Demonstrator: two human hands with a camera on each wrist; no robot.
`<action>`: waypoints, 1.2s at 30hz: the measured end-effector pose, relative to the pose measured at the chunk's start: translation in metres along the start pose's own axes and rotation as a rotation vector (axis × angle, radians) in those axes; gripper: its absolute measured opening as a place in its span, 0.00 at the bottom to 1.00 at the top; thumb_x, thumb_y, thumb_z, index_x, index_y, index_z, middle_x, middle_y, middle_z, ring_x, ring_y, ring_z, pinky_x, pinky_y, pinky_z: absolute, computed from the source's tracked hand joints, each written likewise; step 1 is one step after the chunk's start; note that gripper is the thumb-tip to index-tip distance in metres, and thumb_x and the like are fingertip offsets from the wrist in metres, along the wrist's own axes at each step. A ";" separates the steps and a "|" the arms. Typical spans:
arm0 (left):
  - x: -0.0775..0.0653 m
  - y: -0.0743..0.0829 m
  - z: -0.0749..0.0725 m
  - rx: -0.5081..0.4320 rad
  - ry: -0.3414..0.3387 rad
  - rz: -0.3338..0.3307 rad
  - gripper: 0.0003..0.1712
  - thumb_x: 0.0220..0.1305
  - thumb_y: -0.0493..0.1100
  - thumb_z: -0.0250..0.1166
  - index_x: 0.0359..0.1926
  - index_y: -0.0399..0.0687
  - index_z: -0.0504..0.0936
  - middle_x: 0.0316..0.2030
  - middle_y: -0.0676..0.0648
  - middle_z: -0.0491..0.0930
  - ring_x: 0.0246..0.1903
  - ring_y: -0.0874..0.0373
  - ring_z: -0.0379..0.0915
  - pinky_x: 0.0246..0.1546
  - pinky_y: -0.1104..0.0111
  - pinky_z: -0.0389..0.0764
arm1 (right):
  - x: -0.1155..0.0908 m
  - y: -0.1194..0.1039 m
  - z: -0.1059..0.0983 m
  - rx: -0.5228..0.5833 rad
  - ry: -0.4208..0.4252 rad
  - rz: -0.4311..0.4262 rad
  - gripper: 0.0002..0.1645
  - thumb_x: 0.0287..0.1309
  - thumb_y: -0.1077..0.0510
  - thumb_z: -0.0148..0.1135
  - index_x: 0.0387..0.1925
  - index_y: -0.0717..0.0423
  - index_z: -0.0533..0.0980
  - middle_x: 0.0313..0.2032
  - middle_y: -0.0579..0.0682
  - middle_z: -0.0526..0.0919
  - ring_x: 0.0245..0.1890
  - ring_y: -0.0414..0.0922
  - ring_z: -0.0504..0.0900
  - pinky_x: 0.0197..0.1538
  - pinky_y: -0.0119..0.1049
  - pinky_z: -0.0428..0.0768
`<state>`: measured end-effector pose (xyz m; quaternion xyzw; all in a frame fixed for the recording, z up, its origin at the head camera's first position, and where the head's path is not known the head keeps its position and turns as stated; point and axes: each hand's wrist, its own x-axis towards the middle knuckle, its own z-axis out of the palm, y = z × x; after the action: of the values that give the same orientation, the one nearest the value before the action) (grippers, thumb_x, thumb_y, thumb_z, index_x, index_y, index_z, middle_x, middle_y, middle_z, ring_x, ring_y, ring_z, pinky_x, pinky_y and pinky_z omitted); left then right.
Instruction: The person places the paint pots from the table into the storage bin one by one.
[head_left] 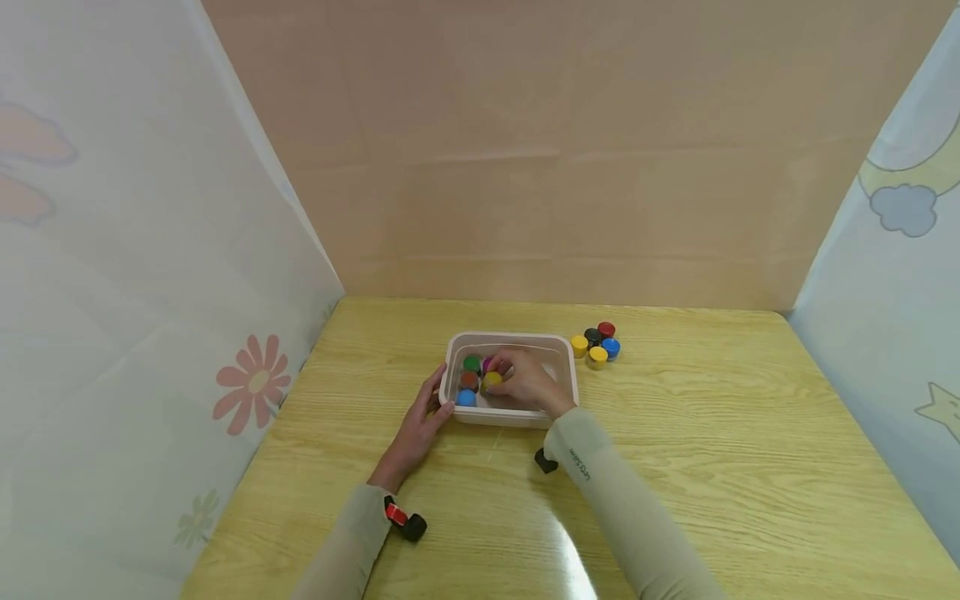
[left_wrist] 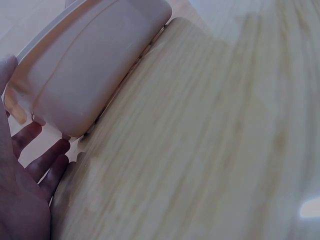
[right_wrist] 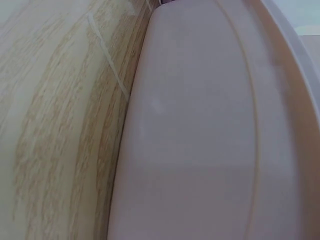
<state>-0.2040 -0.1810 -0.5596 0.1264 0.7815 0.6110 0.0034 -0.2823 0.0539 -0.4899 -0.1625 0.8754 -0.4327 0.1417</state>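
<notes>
1. Pale beige sleeves (head_left: 630, 517) are stretched across a light wood-grained counter (head_left: 712, 450); a black device (head_left: 414, 527) with a red band is worn at the left cuff.
2. One rectangular, pale pinkish plastic tub (head_left: 495, 417) is steadied at its left end by the left hand (head_left: 417, 429), its grip spread wide, thumb near the rim. If that light hold were lost, the tub could be shifted by a bump from the right wrist.
3. Inside the tub, a small round yellow-lidded pot (head_left: 493, 382) is pinched in the narrow grip of the right hand (head_left: 528, 381); whether it is set down cannot be told. Released tilted, it could be toppled against the blue-lidded pot (head_left: 466, 398), brown-lidded pot (head_left: 468, 381), green-lidded pot (head_left: 471, 363) or purple-lidded pot (head_left: 487, 364).
4. Beyond the tub's right end, five lidded pots (head_left: 597, 357) are clustered; by a careless sweep they could be scattered.
</notes>
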 end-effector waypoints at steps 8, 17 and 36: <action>0.001 -0.002 -0.001 -0.004 -0.001 0.006 0.38 0.80 0.46 0.57 0.82 0.71 0.52 0.79 0.45 0.58 0.74 0.43 0.63 0.72 0.43 0.63 | 0.002 0.001 0.002 0.013 -0.005 -0.017 0.16 0.56 0.66 0.76 0.46 0.60 0.82 0.47 0.57 0.85 0.48 0.51 0.81 0.54 0.45 0.81; 0.000 -0.003 0.000 0.009 0.006 0.012 0.38 0.80 0.48 0.57 0.82 0.69 0.52 0.79 0.44 0.59 0.73 0.43 0.63 0.72 0.45 0.65 | 0.004 0.005 0.004 -0.018 0.000 -0.044 0.17 0.56 0.66 0.76 0.47 0.60 0.82 0.46 0.56 0.85 0.47 0.49 0.82 0.53 0.44 0.81; 0.000 -0.003 0.000 0.034 -0.001 0.033 0.38 0.80 0.47 0.57 0.83 0.67 0.51 0.79 0.43 0.58 0.73 0.42 0.64 0.72 0.46 0.66 | 0.001 0.006 0.003 -0.025 0.008 -0.089 0.16 0.56 0.67 0.75 0.47 0.63 0.82 0.44 0.58 0.86 0.47 0.52 0.83 0.52 0.44 0.82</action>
<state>-0.2049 -0.1817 -0.5626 0.1394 0.7896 0.5975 -0.0086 -0.2829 0.0546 -0.4962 -0.2012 0.8731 -0.4283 0.1171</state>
